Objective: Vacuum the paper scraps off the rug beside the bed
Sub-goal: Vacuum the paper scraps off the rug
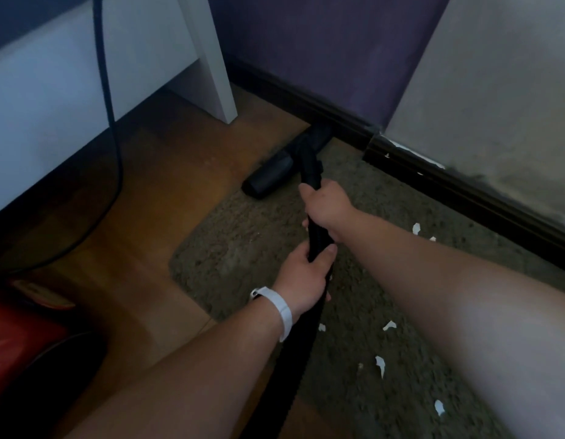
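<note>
Both hands wrapped round black vacuum tube [316, 239]: right hand [327, 205] farther along it, left hand [301, 275] nearer, fingers curled tight round it; floor head [273, 174] at far edge of rug [243, 248], close to skirting board [322, 110]; paper scraps [380, 364] scattered on rug near and right, around right forearm, not yet reached; scraps thin, light, likely lift easily under suction, may flutter if head shoved fast; tube looks stiff, probably light; two-handed hold on tube suits steering head back toward scraps.
</note>
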`<state>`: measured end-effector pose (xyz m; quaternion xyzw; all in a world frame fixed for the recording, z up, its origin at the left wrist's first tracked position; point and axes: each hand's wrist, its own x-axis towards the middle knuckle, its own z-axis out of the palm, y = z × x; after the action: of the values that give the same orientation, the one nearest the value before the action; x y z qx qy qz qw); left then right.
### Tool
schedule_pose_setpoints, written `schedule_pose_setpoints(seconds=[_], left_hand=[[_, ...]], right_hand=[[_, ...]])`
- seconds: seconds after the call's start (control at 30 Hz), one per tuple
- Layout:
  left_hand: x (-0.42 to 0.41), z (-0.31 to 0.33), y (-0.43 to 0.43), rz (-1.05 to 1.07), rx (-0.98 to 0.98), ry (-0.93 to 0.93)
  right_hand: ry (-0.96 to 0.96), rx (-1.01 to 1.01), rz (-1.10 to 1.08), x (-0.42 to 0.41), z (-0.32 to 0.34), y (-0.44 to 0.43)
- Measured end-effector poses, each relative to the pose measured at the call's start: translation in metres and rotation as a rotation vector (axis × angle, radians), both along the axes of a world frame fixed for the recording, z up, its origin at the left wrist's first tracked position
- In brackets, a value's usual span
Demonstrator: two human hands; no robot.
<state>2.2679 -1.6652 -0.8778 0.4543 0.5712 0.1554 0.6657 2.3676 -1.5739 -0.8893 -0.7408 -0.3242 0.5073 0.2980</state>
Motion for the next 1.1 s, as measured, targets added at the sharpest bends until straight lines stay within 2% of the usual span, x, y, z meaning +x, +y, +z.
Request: schedule_pose_setpoints(seconds=[0.27,0.43,0.57,0.9,1.1], left_hand=[[0.009,-0.010,-0.050,-0.079,-0.045,0.007],[0.010,-0.013,-0.079,-0.205,-0.096,-0.030],[0.009,-0.009,-0.093,-0.188,-0.112,-0.073],[-0.024,0.002,-0.030,0.079,0.058,0.006],[-0.048,0.010,-0.001,0.091,0.071,0.040]], right_hand=[[-0.004,-0.030,-0.036,0.015,0.002,-0.059],[-0.006,-0.062,-0.085,0.024,0.003,-0.099],[-0.032,-0.061,-0.105,0.022,0.006,-0.112],[0.144,0.028,-0.123,-0.026,0.006,-0.030],[0.196,-0.003,-0.070,-0.051,0.010,0.005]])
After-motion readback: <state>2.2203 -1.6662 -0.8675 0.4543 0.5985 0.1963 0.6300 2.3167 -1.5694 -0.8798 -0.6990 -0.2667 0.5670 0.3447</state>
